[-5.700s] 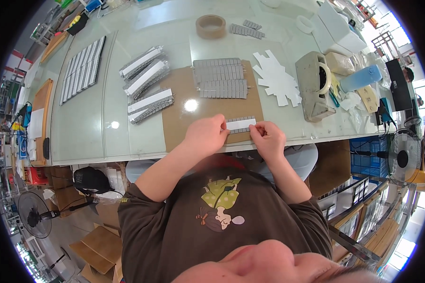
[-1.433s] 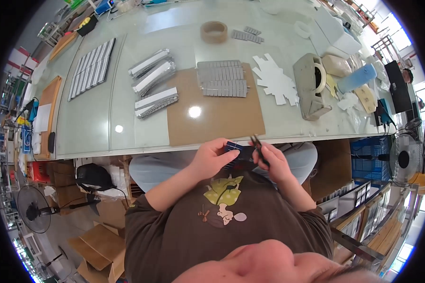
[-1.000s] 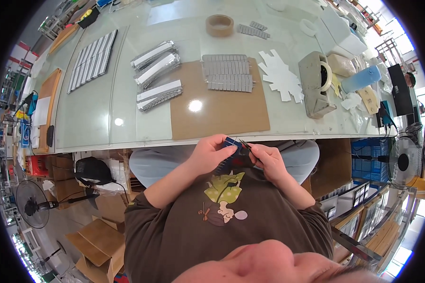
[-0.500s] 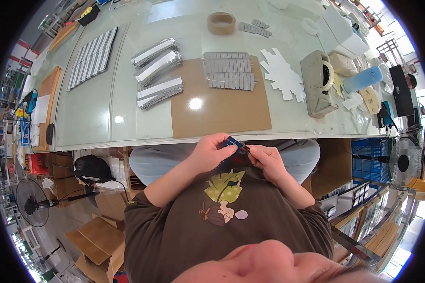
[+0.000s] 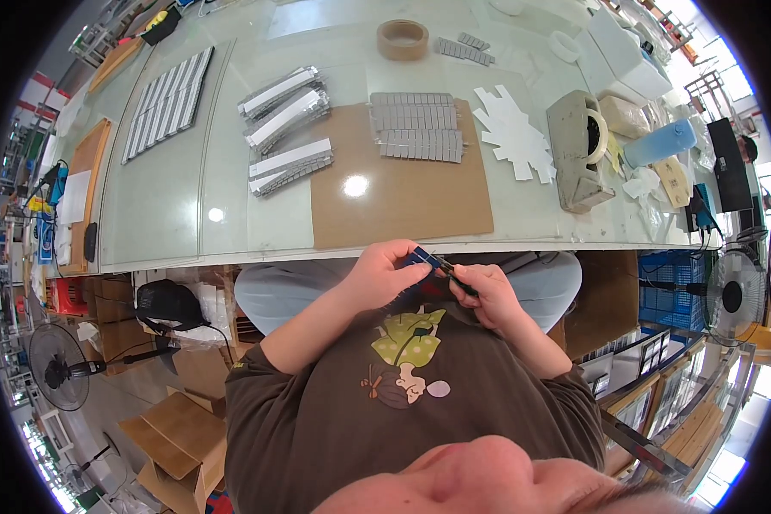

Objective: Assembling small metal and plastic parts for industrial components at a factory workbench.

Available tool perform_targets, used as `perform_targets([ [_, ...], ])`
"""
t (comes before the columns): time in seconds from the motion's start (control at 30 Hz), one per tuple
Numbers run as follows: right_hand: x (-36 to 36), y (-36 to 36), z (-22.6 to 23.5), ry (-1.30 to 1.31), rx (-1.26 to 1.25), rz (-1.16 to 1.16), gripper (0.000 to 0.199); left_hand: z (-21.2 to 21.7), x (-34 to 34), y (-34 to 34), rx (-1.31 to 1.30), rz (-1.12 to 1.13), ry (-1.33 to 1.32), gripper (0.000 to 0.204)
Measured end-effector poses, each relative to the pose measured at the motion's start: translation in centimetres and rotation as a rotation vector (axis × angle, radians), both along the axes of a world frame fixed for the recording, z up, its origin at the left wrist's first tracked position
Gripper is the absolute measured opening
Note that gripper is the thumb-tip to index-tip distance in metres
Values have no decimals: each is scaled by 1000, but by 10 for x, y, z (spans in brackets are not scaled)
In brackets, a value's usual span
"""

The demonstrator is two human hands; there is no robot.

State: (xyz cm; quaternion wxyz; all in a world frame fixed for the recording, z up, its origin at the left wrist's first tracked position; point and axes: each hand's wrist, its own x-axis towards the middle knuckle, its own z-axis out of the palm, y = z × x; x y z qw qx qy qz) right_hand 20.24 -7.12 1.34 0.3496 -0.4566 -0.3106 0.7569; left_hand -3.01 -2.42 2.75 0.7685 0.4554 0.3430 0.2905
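Note:
Just off the table's near edge, my left hand (image 5: 384,274) is closed, thumb pressed on a dark blue segmented strip (image 5: 421,256) with thin light lines across it. My right hand (image 5: 486,293) is wrapped round a small dark-handled tool that looks like pliers (image 5: 448,270). Its tip meets the strip's right end; the jaws are too small to make out. Beyond my hands lies a brown cardboard sheet (image 5: 400,206), with grey segmented strips (image 5: 418,128) laid in rows on its far part. White-topped grey strips (image 5: 291,157) are stacked to their left.
Further left lies a striped panel of strips (image 5: 170,104). Brown tape (image 5: 402,40) and small grey pieces (image 5: 463,50) sit at the back. White paper strips (image 5: 514,133) fan out beside a tape dispenser (image 5: 576,154). A blue bottle (image 5: 660,143) lies at the right.
My right hand and the tool have shifted slightly, and more of the tool's dark handle shows below my fingers. The left hand and blue strip have barely moved.

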Motion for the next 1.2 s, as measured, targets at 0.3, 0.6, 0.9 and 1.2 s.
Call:
perform_targets([
  [0.3, -2, 4, 9, 28, -38, -9, 32, -7, 0, 4, 60, -19, -7, 14],
  [0.6, -4, 3, 6, 62, 3, -4, 35, 1, -3, 3, 94, -22, 8, 14],
  [0.9, 2, -5, 5, 110, -57, -50, 34, -4, -1, 2, 209, -42, 16, 15],
  [1.2, -2, 1, 5, 121, -40, -50, 33, -5, -1, 9, 203, -20, -24, 13],
])
